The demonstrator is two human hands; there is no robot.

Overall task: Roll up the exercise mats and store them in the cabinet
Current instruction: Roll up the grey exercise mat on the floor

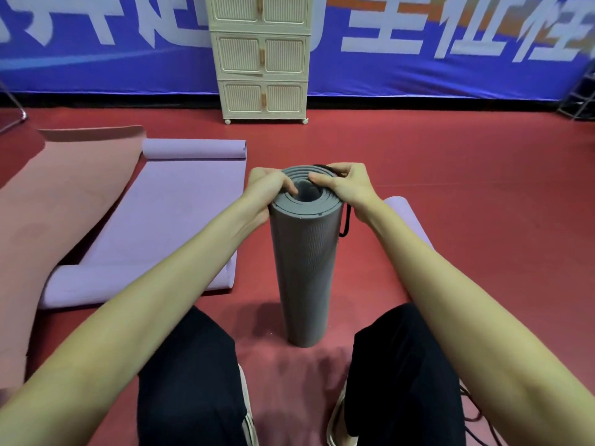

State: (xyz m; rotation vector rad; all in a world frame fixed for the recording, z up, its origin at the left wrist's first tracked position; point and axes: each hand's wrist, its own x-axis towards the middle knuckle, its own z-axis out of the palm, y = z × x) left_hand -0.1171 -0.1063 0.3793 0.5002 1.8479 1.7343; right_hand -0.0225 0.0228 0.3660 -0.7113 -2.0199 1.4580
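Observation:
A rolled grey mat (304, 268) stands upright on the red floor between my knees. My left hand (267, 189) grips the left side of its top rim, fingers curled over the edge. My right hand (346, 185) grips the right side of the rim and holds a black strap (345, 222) that hangs down the roll. A purple mat (167, 220) lies flat at the left, both ends curled. A pink mat (58, 201) lies flat beside it, further left. The cream cabinet (262, 59) stands at the back wall with all doors closed.
Another purple mat end (407, 217) shows behind my right forearm. A blue banner (450, 69) covers the back wall. Metal frames stand at the far left (14, 111) and far right (579, 98). Dark cables (476, 416) lie on the floor by my right leg.

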